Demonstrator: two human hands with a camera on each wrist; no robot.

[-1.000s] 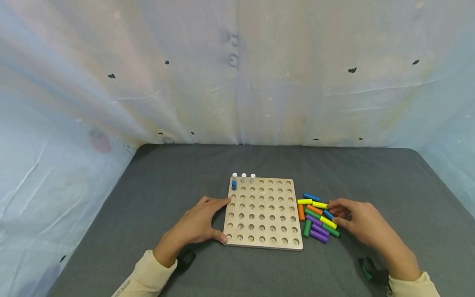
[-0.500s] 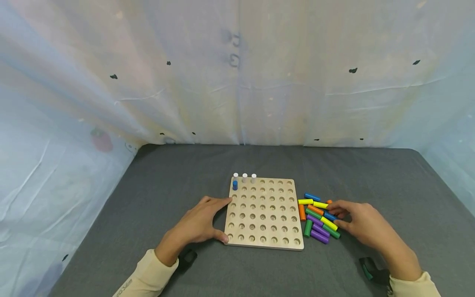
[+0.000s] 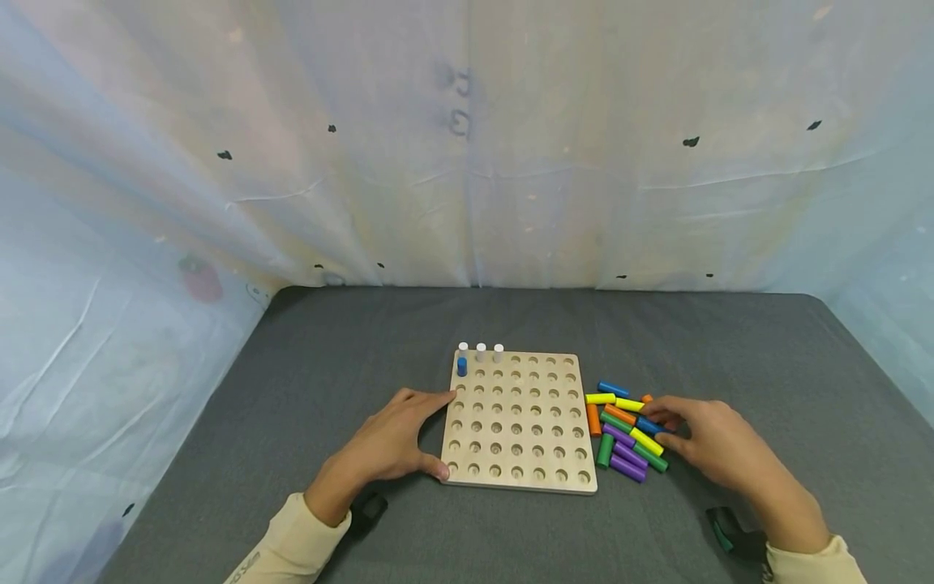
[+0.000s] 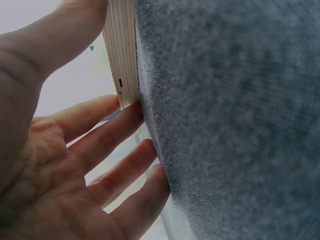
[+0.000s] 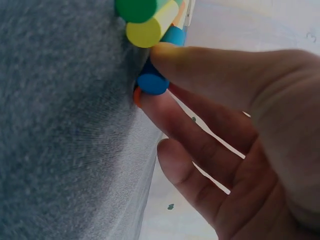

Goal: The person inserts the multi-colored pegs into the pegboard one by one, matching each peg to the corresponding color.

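Observation:
A square wooden pegboard [image 3: 507, 418] lies flat with rows of round holes. Three white pegs [image 3: 481, 353] stand in its far row, and one blue peg [image 3: 462, 368] stands in the leftmost hole behind them. My left hand [image 3: 388, 438] touches the board's left side with thumb near the front corner and fairly straight fingers along the edge [image 4: 122, 60]. Right of the board, my right hand [image 3: 711, 438] pinches a loose blue peg [image 5: 153, 84] between thumb and fingers, low among the other pegs. Part of that peg is hidden by the thumb.
A loose cluster of pegs lies beside the board: yellow pegs [image 3: 601, 398], orange pegs [image 3: 593, 420], green pegs [image 3: 605, 450], purple pegs [image 3: 627, 469] and another blue peg [image 3: 613, 389]. Grey cloth [image 3: 365, 341] covers the table; a pale curtain [image 3: 540, 203] hangs behind.
The blue peg at my right fingertips has shifted slightly towards the thumb, and more of it shows. My left hand and the board stay in place.

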